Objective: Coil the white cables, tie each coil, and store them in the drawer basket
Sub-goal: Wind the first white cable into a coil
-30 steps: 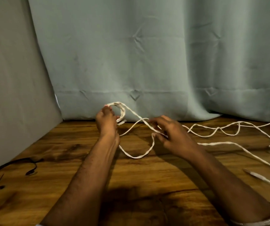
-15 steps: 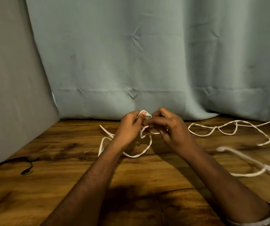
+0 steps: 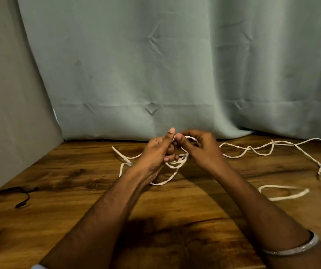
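A long white cable (image 3: 249, 150) trails across the wooden table (image 3: 78, 181) toward the right edge. A few small loops of it (image 3: 177, 163) hang between my hands near the table's middle. My left hand (image 3: 155, 152) holds these loops with curled fingers, thumb raised. My right hand (image 3: 200, 146) pinches the cable at the top of the coil, right against the left thumb. One plug end (image 3: 125, 160) lies on the table just left of my left wrist. No drawer basket is in view.
A black cable (image 3: 22, 199) lies at the table's left edge. A green curtain (image 3: 155, 74) hangs along the back of the table, and a grey panel (image 3: 10, 113) closes the left side. Another loop of white cable (image 3: 284, 193) lies to the right.
My hands came together at the table's middle and stay joined on the coil. The loose cable on the right has slid closer, its loop shifting on the table.
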`<act>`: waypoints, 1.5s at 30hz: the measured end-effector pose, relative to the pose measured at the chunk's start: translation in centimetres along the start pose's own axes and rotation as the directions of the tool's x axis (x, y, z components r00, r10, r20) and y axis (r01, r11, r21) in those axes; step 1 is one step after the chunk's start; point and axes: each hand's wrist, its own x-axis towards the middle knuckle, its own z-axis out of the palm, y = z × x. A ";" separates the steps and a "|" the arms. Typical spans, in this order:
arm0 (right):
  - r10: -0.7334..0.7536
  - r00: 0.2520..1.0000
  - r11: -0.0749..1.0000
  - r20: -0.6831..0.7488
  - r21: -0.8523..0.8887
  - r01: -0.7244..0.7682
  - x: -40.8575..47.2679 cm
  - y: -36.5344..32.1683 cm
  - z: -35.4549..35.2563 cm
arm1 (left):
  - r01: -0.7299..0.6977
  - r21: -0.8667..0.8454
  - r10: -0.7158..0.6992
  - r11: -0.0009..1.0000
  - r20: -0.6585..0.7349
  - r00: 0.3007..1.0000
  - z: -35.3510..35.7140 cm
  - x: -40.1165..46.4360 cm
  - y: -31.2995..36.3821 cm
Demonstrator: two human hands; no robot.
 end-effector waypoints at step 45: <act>-0.341 0.886 0.611 0.315 -0.642 0.463 -1.0 -1.6 -1.9 | -0.220 -0.104 0.084 0.970 -0.707 0.702 -4.2 0.8 2.1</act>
